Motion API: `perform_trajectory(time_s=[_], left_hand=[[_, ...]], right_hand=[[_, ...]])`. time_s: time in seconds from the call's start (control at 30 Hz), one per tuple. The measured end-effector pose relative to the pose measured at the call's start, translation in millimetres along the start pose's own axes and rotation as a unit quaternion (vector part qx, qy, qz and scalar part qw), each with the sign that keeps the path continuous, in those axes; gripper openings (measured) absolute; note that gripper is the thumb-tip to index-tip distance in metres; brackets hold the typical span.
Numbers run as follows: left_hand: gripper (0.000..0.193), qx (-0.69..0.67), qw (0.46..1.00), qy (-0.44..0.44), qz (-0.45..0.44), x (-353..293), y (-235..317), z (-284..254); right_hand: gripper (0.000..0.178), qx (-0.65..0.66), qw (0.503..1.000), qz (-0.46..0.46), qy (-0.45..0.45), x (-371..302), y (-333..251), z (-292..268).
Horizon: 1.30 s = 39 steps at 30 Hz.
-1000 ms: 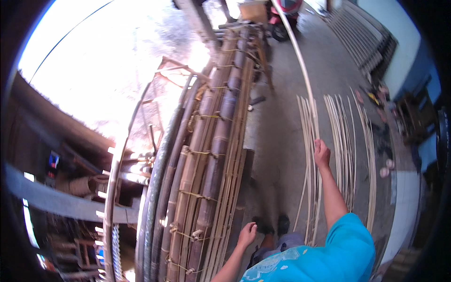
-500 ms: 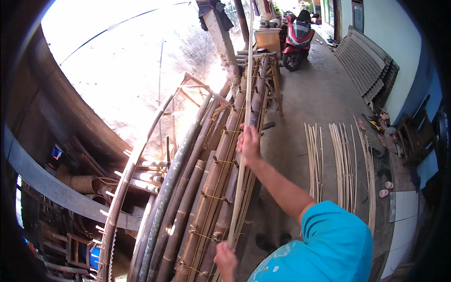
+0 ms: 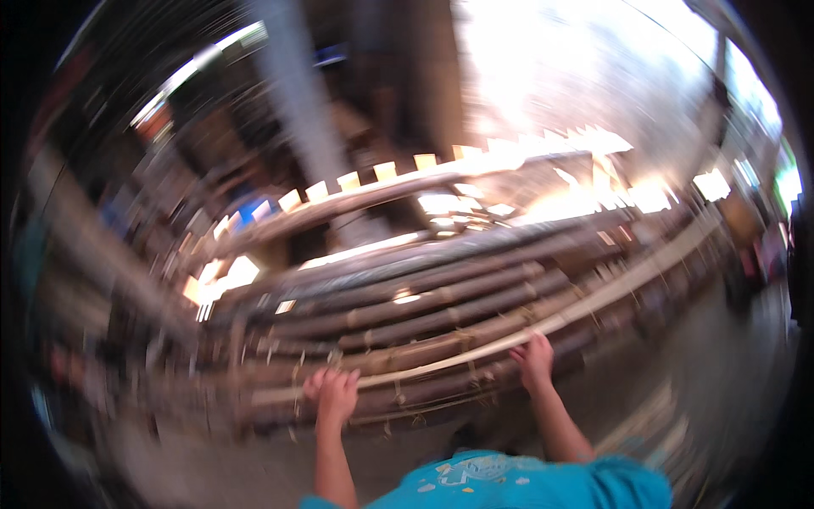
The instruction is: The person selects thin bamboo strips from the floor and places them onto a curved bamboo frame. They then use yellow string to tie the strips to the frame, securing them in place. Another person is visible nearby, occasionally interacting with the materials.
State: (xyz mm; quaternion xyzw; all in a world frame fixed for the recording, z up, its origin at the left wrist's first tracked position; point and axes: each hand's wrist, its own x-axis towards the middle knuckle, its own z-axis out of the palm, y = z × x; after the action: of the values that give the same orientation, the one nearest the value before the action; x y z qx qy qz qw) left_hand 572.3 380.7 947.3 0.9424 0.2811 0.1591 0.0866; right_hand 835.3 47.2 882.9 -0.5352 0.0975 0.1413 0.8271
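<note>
A long, pale strip of split bamboo (image 3: 449, 363) runs across a row of brown bamboo poles (image 3: 424, 316), from the left middle up toward the upper right. My left hand (image 3: 333, 395) is closed on the strip near its left end. Farther right, my right hand (image 3: 534, 360) grips the same strip with bent fingers. Both hands are above the front poles, which carry pegs and yellow ties. Motion blur smears the picture, so whether the strip touches the poles between my hands is hard to make out.
Behind the poles stands a curved beam with a row of pegs (image 3: 356, 197). A pale post (image 3: 297, 93) rises beyond it at the back left. More pale strips (image 3: 649, 420) lie on the floor at lower right. Bright sunlight washes out the upper right.
My view has swung left, so the poles now lie crosswise before me. My left hand has gone from beside the strip's near part to a grip on it; my right hand still holds it.
</note>
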Motion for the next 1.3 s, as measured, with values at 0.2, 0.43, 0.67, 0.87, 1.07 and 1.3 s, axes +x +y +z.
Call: perform_trajectory(time_s=[0.2, 0.43, 0.67, 0.87, 1.07, 1.3], left_hand=[[0.042, -0.068, 0.995, -0.060, -0.048, 18.7, -2.1, 65.2], [0.036, -0.034, 0.977, 0.121, -0.170, -20.0, 6.8, 80.8], [0.028, -0.166, 0.977, 0.132, -0.010, -8.9, 243.5, 88.3], [0.029, -0.286, 0.954, 0.049, 0.075, -22.3, 488.0, 146.8], [0.030, -0.367, 0.887, -0.050, 0.276, -10.5, 747.6, 188.6], [0.031, -0.405, 0.852, -0.131, 0.304, -4.5, 950.9, 239.6]], right_hand=[[0.025, -0.099, 0.981, 0.122, -0.111, -2.2, -7.7, -67.7], [0.044, -0.170, 0.911, 0.137, -0.350, 34.1, 31.0, -140.4], [0.022, -0.287, 0.913, 0.143, -0.252, -34.7, -74.7, -262.0], [0.030, -0.354, 0.924, 0.043, -0.141, -52.9, -148.9, -443.1], [0.032, -0.306, 0.949, 0.067, 0.040, -56.5, -219.1, -592.1], [0.028, -0.206, 0.974, 0.052, 0.075, -6.8, -232.9, -665.7]])
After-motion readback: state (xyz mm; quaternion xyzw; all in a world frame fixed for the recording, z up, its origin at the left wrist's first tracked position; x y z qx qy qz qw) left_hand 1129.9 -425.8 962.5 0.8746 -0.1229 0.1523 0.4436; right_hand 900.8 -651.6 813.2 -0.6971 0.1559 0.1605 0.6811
